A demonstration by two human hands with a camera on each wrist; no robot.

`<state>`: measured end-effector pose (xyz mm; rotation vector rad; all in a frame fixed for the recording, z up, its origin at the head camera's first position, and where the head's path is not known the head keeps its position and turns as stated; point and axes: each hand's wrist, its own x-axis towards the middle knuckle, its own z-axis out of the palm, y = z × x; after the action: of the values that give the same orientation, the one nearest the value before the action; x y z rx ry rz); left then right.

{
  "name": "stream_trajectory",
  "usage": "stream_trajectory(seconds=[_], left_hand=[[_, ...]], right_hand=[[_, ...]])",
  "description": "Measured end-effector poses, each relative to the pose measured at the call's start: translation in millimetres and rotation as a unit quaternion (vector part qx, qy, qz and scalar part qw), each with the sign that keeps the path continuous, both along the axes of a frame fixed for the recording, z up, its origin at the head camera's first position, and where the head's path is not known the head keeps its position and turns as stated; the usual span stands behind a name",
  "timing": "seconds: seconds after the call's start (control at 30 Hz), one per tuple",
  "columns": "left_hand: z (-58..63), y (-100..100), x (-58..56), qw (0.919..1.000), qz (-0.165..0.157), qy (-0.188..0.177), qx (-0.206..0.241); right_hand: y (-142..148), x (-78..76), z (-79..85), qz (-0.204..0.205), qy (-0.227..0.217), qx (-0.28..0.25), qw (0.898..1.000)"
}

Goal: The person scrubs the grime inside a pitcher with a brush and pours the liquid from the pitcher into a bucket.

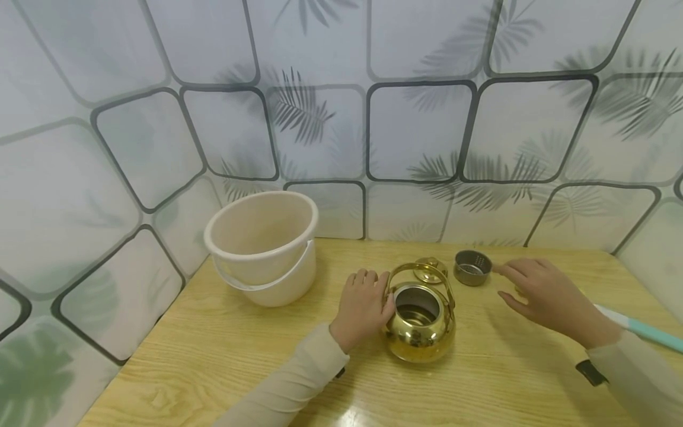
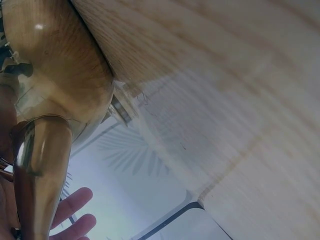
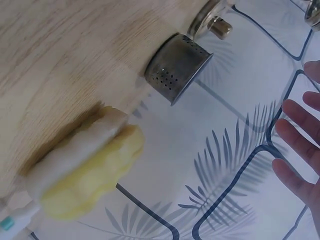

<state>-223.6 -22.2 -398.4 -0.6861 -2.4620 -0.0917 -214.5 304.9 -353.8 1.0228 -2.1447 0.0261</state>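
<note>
A shiny gold kettle (image 1: 421, 349) stands upright without its lid, its hoop handle (image 1: 401, 267) raised over the round opening. My left hand (image 1: 363, 308) holds the kettle's left side, thumb against the body near the handle and fingers beyond the spout (image 2: 42, 170). Behind the kettle lies its gold lid (image 1: 427, 275). A small perforated metal infuser basket (image 1: 472, 275) sits upright just to the lid's right. My right hand (image 1: 552, 296) hovers to the right of the infuser, fingers spread and nothing held, as the right wrist view shows.
A white bucket (image 1: 267, 274) with its handle hanging down stands at the back left. A sponge brush with a yellow and white head (image 3: 90, 170) and teal handle (image 1: 653, 334) lies on the right. Patterned walls (image 1: 331, 210) close off the wooden table (image 1: 213, 356) behind.
</note>
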Motion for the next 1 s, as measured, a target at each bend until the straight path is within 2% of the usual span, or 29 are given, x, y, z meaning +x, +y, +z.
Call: stream_trajectory(seconds=[0.7,0.87,1.0], left_hand=[[4.1,0.5,2.8,0.9997,0.005,-0.023,-0.012],[5.4,0.5,3.6,0.9998,0.003,-0.018,-0.013],[5.0,0.8,3.6,0.9994,0.005,-0.028,-0.017]], right_hand=[[13.8,18.8,-8.3,-0.006,-0.001,-0.010,1.000],[22.5,20.0,-12.3,-0.015,-0.005,-0.011,1.000],[31.9,19.2,-16.7,-0.022,-0.011,-0.009,1.000]])
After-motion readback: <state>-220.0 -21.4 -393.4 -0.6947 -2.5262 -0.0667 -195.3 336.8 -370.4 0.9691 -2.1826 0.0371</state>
